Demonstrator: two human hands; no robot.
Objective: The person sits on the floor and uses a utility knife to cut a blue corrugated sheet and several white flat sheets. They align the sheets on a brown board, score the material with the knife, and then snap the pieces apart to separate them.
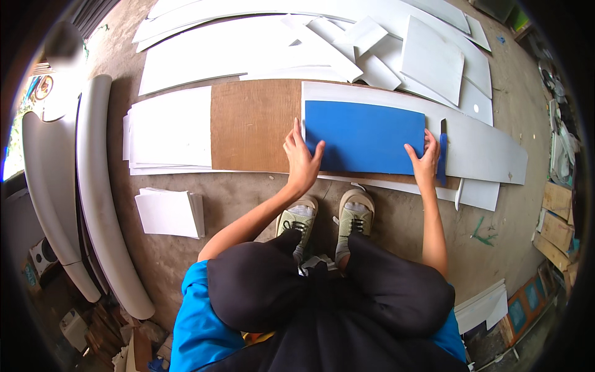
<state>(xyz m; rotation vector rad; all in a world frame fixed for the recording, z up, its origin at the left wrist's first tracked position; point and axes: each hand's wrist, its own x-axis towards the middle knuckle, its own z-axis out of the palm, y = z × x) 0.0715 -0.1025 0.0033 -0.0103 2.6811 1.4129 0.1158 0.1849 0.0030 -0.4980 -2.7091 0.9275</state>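
Note:
A blue rectangular sheet point(365, 136) lies flat on a long white panel point(483, 149), which rests partly on a brown board point(251, 124). My left hand point(302, 160) presses on the sheet's left edge with fingers spread. My right hand point(424, 162) rests on the sheet's right edge, fingers apart. Just right of that hand lies a blue-handled utility knife point(442, 152), touching or close to my fingers; whether I grip it I cannot tell. I am squatting, and my shoes point(328, 217) stand just below the board.
A stack of white sheets point(170, 127) covers the board's left end. A smaller white stack point(170, 212) lies on the concrete floor. Several white offcuts point(372, 46) are piled beyond. Curved grey panels point(99, 192) lie at left, wooden blocks point(558, 217) at right.

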